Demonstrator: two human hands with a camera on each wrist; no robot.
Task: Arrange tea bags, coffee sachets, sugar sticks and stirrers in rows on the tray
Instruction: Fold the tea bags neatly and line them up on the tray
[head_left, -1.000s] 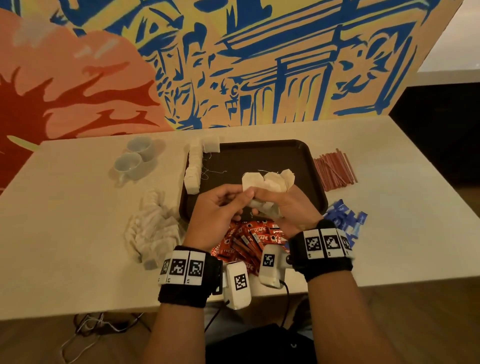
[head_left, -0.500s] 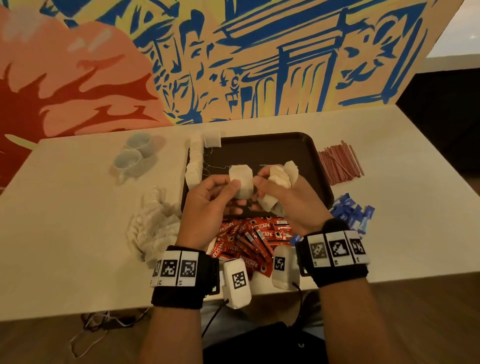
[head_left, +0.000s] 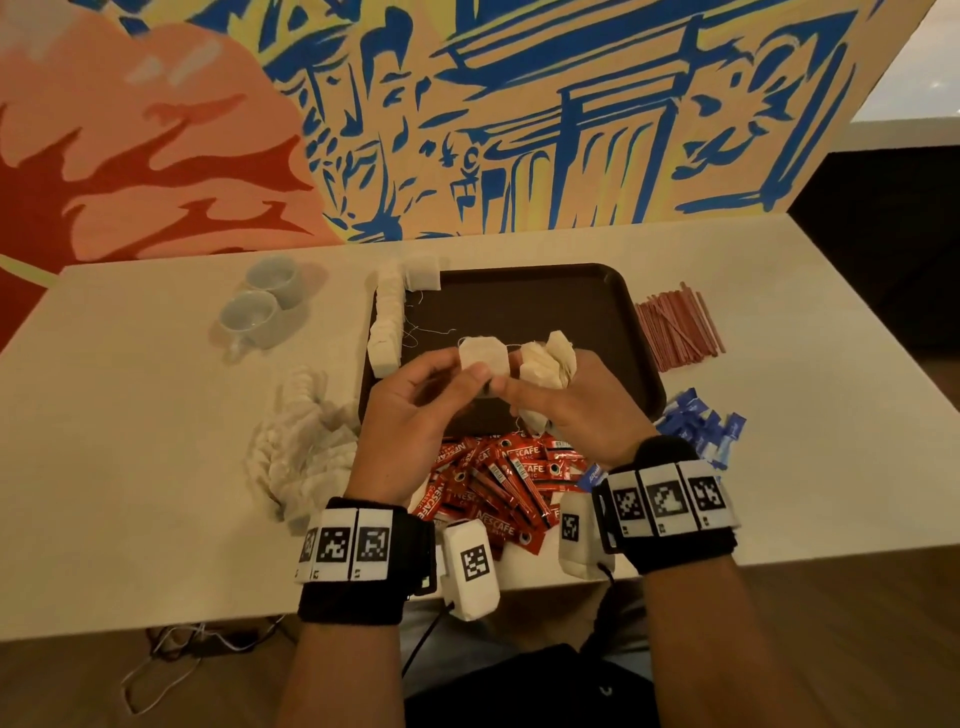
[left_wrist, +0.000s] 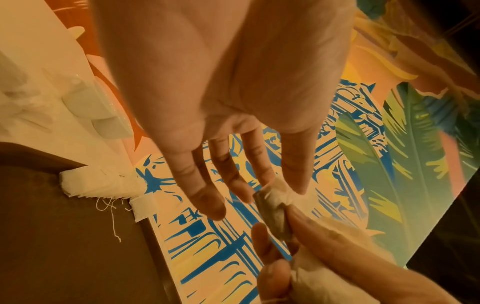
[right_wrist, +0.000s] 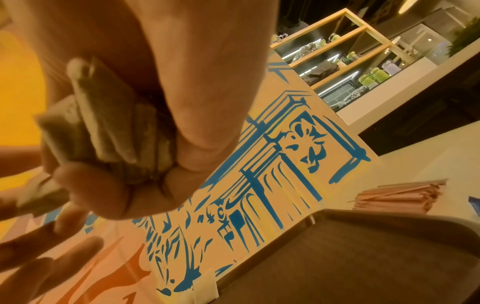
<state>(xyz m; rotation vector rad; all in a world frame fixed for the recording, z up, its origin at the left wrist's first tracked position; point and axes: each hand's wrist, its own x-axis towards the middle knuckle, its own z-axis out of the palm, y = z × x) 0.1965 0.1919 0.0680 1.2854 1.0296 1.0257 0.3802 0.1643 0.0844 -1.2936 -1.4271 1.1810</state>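
Over tray centre: both hands raised above the tray (head_left: 613, 291), working tea bags.
Left hand (head_left: 415, 410): thumb and fingertips pinch one tea bag (head_left: 483, 356); remaining fingers loosely extended.
Right hand (head_left: 576, 410): curled round a bundle (head_left: 550, 364) of tea bags, thumb and forefinger touching the single bag's lower edge.
Change: a second ago the single bag lay against the bundle; it now stands apart to the left, a thread running between the two.
Meaning: one bag looks separated and ready to join the row; release by the right hand seems the remaining step.
Row (head_left: 387, 325): tea bags stacked on edge along the tray's left side, one more at the far-left corner; loose threads trail onto the tray floor.
Spare tea bags (head_left: 301, 447): heap on the tabletop (head_left: 130, 441), left of the tray.
Coffee sachets (head_left: 498, 478): red pile near the tray's front edge, not yet arranged.
Sugar sticks (head_left: 701, 431): blue, right of the sachets, off the tray.
Stirrers (head_left: 678, 327): red bundle right of the tray.
Cups (head_left: 260, 301): two, far left.
Progress: early; only tea bags begun.
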